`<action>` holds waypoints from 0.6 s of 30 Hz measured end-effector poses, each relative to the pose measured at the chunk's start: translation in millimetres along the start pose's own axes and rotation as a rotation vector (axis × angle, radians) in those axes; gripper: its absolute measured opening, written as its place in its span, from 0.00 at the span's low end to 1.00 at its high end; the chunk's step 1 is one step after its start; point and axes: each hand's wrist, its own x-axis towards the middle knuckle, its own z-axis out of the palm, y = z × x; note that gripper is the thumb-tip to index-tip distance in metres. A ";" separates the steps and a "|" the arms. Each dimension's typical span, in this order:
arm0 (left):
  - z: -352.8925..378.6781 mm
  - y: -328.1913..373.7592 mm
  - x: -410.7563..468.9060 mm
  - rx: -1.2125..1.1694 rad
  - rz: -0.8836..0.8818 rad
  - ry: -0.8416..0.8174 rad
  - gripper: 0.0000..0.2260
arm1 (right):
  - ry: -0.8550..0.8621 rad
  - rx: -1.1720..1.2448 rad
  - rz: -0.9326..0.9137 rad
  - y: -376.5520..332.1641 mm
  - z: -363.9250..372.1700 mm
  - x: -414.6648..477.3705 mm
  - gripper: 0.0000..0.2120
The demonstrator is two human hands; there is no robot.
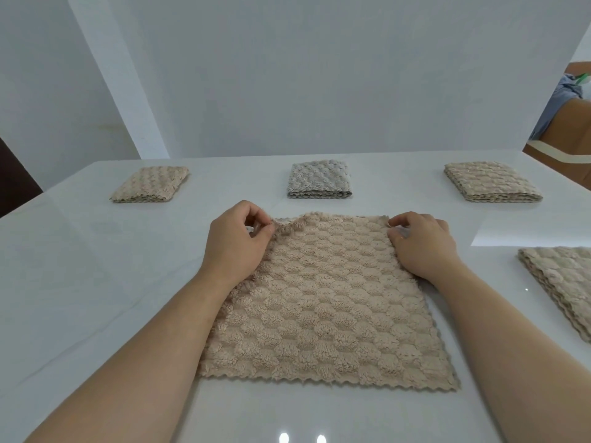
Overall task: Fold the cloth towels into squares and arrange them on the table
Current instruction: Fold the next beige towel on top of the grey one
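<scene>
Beige honeycomb-textured cloth towel [319, 302] lies flat mid-frame on the glossy white table [96, 266]. Left hand [236, 241] and right hand [422, 244] pinch its far corners, fingers curled. Uneven pulling could skew the fold.

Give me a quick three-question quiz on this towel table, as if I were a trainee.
1. True or false: the left hand and right hand each pinch a far corner of the open beige towel.
2. The middle folded towel in the far row is: A grey, B blue, C green?
3. How many towels lie folded in the far row on the table?
Key: 1 true; 2 A; 3 three, counting the left folded towel and right folded towel.
</scene>
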 end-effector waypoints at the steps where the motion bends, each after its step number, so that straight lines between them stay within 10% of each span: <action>1: -0.7 1.1 -0.2 -0.001 0.003 0.001 0.08 | 0.006 0.008 -0.001 -0.2 -0.1 -0.3 0.13; 18: -9.2 16.6 -8.5 0.031 0.139 -0.102 0.15 | -0.002 -0.031 0.005 -2.4 -0.1 -2.5 0.19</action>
